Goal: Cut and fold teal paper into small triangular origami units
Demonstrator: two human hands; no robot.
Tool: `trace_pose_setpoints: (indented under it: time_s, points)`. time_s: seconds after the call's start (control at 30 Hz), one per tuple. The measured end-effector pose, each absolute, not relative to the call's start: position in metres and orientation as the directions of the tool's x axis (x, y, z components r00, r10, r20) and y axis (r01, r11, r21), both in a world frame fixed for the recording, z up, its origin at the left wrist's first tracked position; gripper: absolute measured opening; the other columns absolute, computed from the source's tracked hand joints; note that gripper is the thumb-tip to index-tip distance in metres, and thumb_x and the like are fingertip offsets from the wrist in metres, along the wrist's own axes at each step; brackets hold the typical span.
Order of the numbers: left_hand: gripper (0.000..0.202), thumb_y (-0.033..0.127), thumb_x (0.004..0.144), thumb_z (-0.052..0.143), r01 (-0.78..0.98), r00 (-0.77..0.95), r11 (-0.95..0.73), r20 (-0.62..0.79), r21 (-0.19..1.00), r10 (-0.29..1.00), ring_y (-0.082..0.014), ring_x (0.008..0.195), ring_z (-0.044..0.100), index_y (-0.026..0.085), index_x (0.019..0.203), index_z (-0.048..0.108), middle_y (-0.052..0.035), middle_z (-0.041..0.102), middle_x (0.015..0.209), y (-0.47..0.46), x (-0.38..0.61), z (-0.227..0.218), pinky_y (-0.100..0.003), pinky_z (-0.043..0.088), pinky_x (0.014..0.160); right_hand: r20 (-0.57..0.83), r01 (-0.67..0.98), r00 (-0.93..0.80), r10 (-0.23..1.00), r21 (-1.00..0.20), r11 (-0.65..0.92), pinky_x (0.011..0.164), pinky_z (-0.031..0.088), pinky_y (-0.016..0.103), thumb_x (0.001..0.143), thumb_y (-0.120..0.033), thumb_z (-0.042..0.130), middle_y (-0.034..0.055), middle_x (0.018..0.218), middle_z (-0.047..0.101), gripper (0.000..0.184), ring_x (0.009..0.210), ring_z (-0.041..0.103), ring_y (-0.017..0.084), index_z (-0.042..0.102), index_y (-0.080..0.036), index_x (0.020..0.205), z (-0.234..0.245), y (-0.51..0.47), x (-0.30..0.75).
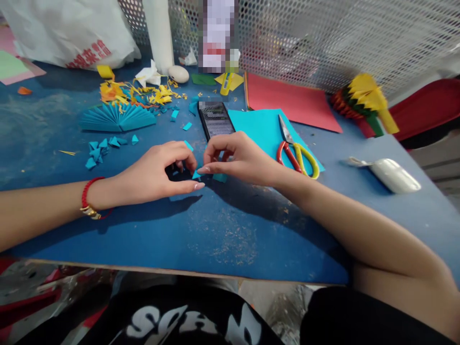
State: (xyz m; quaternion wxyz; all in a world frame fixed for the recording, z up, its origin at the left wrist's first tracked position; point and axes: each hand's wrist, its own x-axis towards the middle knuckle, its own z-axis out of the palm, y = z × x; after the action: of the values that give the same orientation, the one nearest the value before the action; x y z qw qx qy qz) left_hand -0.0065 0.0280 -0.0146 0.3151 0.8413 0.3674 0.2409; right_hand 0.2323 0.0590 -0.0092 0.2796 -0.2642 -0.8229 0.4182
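A small blue paper piece (196,176) sits just left of the frame's centre. It is bright turquoise, and the part in view is roughly triangular, pointing upward. Its right edge is covered, so its full shape and the number of folds cannot be told.

I can't read the phone's (215,119) display; the right hand (244,160) covers its lower end. Fingers partly hide a small blue piece (196,176). The white bag (72,33) runs out of view overhead.
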Motion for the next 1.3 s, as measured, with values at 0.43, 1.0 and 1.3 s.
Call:
trace_pose_setpoints:
  time_s: [0.43, 1.0, 1.3]
  points:
    - [0.022, 0.036, 0.092, 0.066, 0.418, 0.526, -0.455, 0.199, 0.787, 0.827, -0.0125, 0.067, 0.050, 0.018, 0.080, 0.072, 0.0012, 0.062, 0.078, 0.028, -0.007, -0.008, -0.028, 0.034, 0.063, 0.324, 0.006, -0.431, 0.842, -0.932, 0.362, 0.057, 0.040, 0.027, 0.082, -0.062, 0.089, -0.0003, 0.074, 0.066, 0.050, 0.065, 0.053, 0.011, 0.066, -0.017, 0.081, -0.033, 0.040, 0.215]
    - [0.022, 0.026, 0.096, 0.059, 0.392, 0.569, -0.469, 0.192, 0.791, 0.800, -0.0154, 0.079, 0.063, 0.019, 0.082, 0.075, -0.0004, 0.070, 0.084, 0.031, -0.011, -0.010, -0.028, 0.043, 0.077, 0.358, -0.046, -0.463, 0.811, -0.923, 0.382, 0.058, 0.045, 0.026, 0.085, -0.059, 0.088, -0.0008, 0.077, 0.068, 0.050, 0.063, 0.060, 0.009, 0.064, -0.015, 0.088, -0.034, 0.042, 0.213]
    - [0.023, 0.027, 0.094, 0.059, 0.411, 0.550, -0.473, 0.202, 0.779, 0.810, -0.0151, 0.077, 0.064, 0.017, 0.081, 0.075, -0.0003, 0.071, 0.083, 0.030, -0.009, -0.008, -0.029, 0.043, 0.074, 0.359, 0.007, -0.463, 0.810, -0.913, 0.408, 0.056, 0.042, 0.024, 0.089, -0.055, 0.086, -0.0018, 0.074, 0.068, 0.045, 0.063, 0.058, 0.008, 0.067, -0.014, 0.085, -0.035, 0.041, 0.215]
